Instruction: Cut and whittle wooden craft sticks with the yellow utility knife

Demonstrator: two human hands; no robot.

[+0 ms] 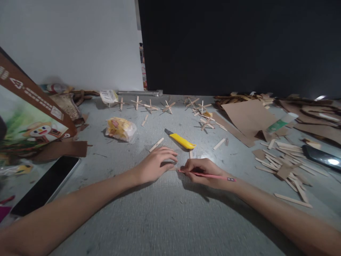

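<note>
My left hand (pixel 156 163) lies palm down on the grey table (pixel 170 213), fingers curled over a wooden stick (pixel 173 168) whose end just shows between my hands. My right hand (pixel 204 170) is closed round a pink pencil (pixel 210 175), its tip pointing left at that stick. A yellow utility knife (pixel 181 139) lies just beyond both hands. Another loose stick (pixel 156 144) lies above my left hand.
Small crosses of glued sticks (pixel 167 106) line the far edge. A pile of sticks (pixel 285 165) and brown cardboard (pixel 247 117) sit right, with a glue tube (pixel 281 123) and a phone (pixel 321 157). A plastic bag (pixel 120 128), a printed box (pixel 29 121) and a dark tablet (pixel 45 185) lie left.
</note>
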